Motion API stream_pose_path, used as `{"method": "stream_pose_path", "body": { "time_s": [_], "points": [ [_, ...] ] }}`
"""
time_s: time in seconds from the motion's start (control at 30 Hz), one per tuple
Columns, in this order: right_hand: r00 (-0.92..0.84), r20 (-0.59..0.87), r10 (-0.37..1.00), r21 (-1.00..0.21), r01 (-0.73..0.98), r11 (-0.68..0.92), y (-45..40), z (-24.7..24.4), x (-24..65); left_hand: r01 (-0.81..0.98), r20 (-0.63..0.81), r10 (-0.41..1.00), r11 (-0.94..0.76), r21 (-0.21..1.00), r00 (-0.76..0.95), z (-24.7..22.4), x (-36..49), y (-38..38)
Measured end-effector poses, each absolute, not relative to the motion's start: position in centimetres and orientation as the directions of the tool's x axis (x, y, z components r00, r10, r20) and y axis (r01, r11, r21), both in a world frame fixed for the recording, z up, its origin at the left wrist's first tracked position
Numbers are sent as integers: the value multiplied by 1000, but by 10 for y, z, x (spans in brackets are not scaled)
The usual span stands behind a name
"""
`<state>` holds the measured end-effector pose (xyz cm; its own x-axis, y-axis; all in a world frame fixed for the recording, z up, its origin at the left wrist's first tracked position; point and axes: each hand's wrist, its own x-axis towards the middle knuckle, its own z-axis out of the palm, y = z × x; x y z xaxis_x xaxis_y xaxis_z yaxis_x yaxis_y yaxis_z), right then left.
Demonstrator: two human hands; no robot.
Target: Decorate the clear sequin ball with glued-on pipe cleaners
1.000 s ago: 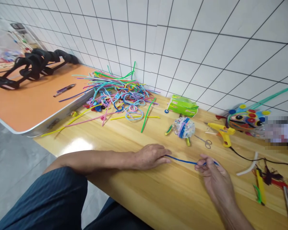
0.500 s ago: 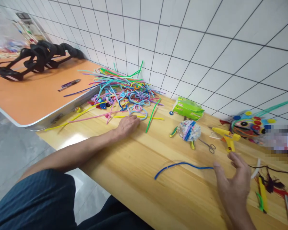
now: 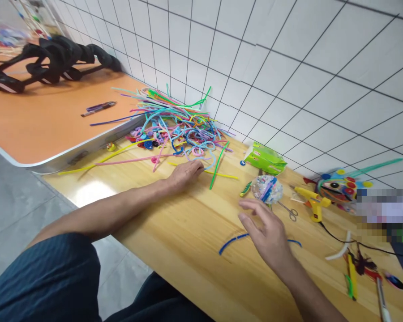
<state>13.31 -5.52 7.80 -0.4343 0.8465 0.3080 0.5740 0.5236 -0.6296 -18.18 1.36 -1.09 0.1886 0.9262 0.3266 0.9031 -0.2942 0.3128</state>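
Observation:
My left hand (image 3: 185,175) rests on the wooden table with its fingers closed at the end of a curled light blue pipe cleaner (image 3: 213,162). A yellow pipe cleaner (image 3: 225,176) passes under that hand, and a green pipe cleaner (image 3: 218,167) lies just right of its fingertips. My right hand (image 3: 267,235) hovers over a dark blue pipe cleaner (image 3: 229,245), hiding its middle; thumb and fingers are apart with nothing between them. Beyond its fingertips sits a clear plastic bundle (image 3: 267,188) with blue and purple strips, beside scissors (image 3: 292,213).
A heap of coloured pipe cleaners (image 3: 177,118) lies against the tiled wall. A green packet (image 3: 265,158), yellow glue gun (image 3: 314,201) and decorated mask-like piece (image 3: 337,188) line the back right. Black gear (image 3: 58,60) and pens (image 3: 99,108) lie on the orange table (image 3: 47,129).
My right hand has moved left, off the right end of the dark blue pipe cleaner and over its middle. My left hand stays by the light blue pipe cleaner. The view has shifted slightly.

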Motion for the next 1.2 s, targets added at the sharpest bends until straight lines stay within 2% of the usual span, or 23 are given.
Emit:
{"method": "stream_pose_path", "body": {
  "time_s": [0.07, 0.13, 0.27, 0.4, 0.53, 0.63, 0.7, 0.77, 0.83, 0.9, 1.0, 1.1, 1.2],
  "points": [
    [-371, 84, 925, -813, 511, 278, -38, 75, 104, 877, 367, 903, -350, 330, 222, -11, -181, 11],
    [-323, -35, 946, -938, 337, 80, -19, 70, 75, 845, 402, 873, -419, 331, 276, -10, -178, 8],
    [-305, -154, 940, -988, 63, -141, 13, 62, 30, 775, 443, 801, -556, 301, 403, -7, -172, 1],
    [-289, -133, 948, -990, -3, -140, 23, 60, 18, 744, 447, 767, -608, 276, 460, -5, -174, -2],
    [-210, -35, 977, -999, 26, -31, 25, 66, 35, 752, 421, 786, -590, 292, 453, -7, -180, -1],
    [-136, 78, 988, -989, 111, 93, 42, 80, 58, 758, 406, 807, -566, 324, 429, -9, -180, -3],
    [-81, 157, 984, -954, 246, 172, 65, 95, 74, 759, 436, 822, -535, 372, 366, -9, -178, -4],
    [-74, 171, 982, -867, 463, 186, 94, 112, 88, 759, 484, 831, -497, 421, 275, -8, -176, -3],
    [-61, 283, 957, -650, 722, 238, 125, 128, 93, 773, 511, 836, -456, 442, 201, -5, -177, 0],
    [-83, 382, 920, -426, 868, 255, 151, 136, 86, 813, 484, 859, -398, 425, 168, -2, -179, 6],
    [-255, 402, 879, -244, 896, 371, 172, 132, 52, 886, 372, 913, -307, 346, 171, 4, -183, 22],
    [-434, 217, 875, -188, 860, 473, 176, 111, 5, 934, 309, 934, -262, 245, 181, 8, -185, 42],
    [-512, 145, 847, -178, 828, 532, 176, 85, -32, 954, 319, 933, -234, 185, 167, 7, -187, 59]
  ]
}}
